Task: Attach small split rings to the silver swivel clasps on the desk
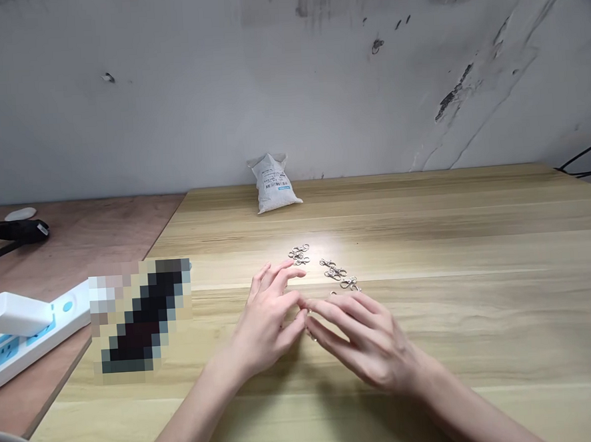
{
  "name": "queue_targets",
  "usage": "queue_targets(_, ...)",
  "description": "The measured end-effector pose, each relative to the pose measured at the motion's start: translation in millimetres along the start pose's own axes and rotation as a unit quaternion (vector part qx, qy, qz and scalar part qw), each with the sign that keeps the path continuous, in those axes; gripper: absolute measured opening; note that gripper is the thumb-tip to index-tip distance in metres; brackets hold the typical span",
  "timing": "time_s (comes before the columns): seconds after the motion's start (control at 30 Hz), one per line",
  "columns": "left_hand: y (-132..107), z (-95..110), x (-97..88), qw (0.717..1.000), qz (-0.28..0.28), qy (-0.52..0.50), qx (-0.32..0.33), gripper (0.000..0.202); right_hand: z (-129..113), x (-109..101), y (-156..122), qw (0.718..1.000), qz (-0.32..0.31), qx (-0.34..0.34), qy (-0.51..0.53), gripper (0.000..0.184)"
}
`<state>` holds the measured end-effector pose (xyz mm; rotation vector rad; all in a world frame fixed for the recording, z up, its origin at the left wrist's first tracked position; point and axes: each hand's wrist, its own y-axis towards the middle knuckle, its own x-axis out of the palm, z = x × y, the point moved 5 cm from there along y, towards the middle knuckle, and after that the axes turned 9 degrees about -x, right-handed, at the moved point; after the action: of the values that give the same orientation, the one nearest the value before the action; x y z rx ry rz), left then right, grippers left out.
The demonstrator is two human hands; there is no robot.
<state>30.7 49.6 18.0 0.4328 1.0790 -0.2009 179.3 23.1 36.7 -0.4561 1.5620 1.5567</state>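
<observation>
My left hand point(268, 316) and my right hand point(363, 337) meet fingertip to fingertip just above the light wooden table point(426, 226). Both pinch a small metal piece point(309, 320) between thumbs and forefingers; it is mostly hidden by the fingers. The other fingers of the left hand fan out. Just beyond the hands lie two small heaps of silver metal clasps, one point(298, 255) behind the left hand and one point(339, 273) behind the right hand.
A small white printed bag point(273, 182) stands at the table's back edge by the grey wall. To the left, on a reddish board point(76, 234), lie a white power strip point(22, 331), a black plug with cable point(20, 231) and a blurred-out patch point(141, 317).
</observation>
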Motion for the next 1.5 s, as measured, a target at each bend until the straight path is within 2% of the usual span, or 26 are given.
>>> queue_targets(0.1, 1.1, -14.9, -5.6, 0.998, 0.016, 0.067, -0.004, 0.011, 5.1, 9.2, -6.2, 0.999, -0.026, 0.012, -0.019, 0.02)
queue_targets(0.17, 1.4, -27.7, -9.2, 0.995, 0.02, 0.098, -0.011, 0.014, 18.1, 18.6, -14.2, 0.996, -0.066, 0.051, -0.029, 0.019)
queue_targets(0.27, 1.1, -41.3, -12.1, 0.994, 0.015, 0.104, -0.015, 0.012, 36.2, 30.9, -25.1, 0.985, -0.138, 0.101, -0.011, 0.021)
queue_targets(0.33, 3.1, -45.0, -11.6, 0.995, 0.017, 0.097, -0.027, 0.012, 42.1, 32.9, -28.3, 0.98, -0.155, 0.122, 0.003, 0.023)
queue_targets(0.47, 18.7, -41.4, -3.1, 0.992, 0.026, 0.115, -0.042, 0.023, 39.0, 29.8, -25.3, 0.981, -0.14, 0.133, 0.022, 0.025)
queue_targets(0.7, 55.2, -29.6, 10.2, 0.969, 0.051, 0.238, 0.027, 0.017, 23.3, 34.7, -18.5, 0.984, -0.148, 0.092, 0.04, 0.02)
queue_targets(0.83, 57.9, -27.3, 10.3, 0.961, 0.064, 0.263, 0.049, 0.02, 33.4, 35.8, -24.2, 0.984, -0.144, 0.104, 0.013, 0.02)
queue_targets(0.93, 55.4, -26.4, 10.3, 0.962, 0.063, 0.261, 0.058, 0.023, 47.0, 34.6, -30.8, 0.978, -0.151, 0.143, -0.022, 0.019)
queue_targets(1.03, 50.8, -26.7, 8.7, 0.972, 0.061, 0.22, 0.053, 0.021, 57.3, 32.2, -36.3, 0.97, -0.153, 0.18, -0.05, 0.02)
queue_targets(1.17, 38.1, -28.3, 4.1, 0.993, 0.028, 0.116, 0.013, 0.013, 59.1, 31.7, -37.5, 0.972, -0.135, 0.19, -0.042, 0.021)
queue_targets(1.27, 24.1, -24.1, -3.3, 1.0, 0.009, 0.014, -0.021, 0.01, 52.9, 32.3, -32.7, 0.976, -0.103, 0.188, 0.021, 0.02)
queue_targets(1.33, 15.5, -18.5, -8.3, 0.996, -0.004, -0.07, -0.047, 0.01, 46.7, 31.0, -27.0, 0.972, -0.067, 0.2, 0.102, 0.023)
queue_targets(1.4, 9.0, -10.9, -11.1, 0.986, -0.021, -0.152, -0.065, 0.01, 39.7, 29.6, -20.7, 0.949, -0.026, 0.223, 0.22, 0.031)
queue_targets(1.5, 3.9, 1.6, -12.1, 0.971, -0.039, -0.228, -0.054, 0.01, 31.0, 30.9, -14.4, 0.874, 0.009, 0.278, 0.398, 0.025)
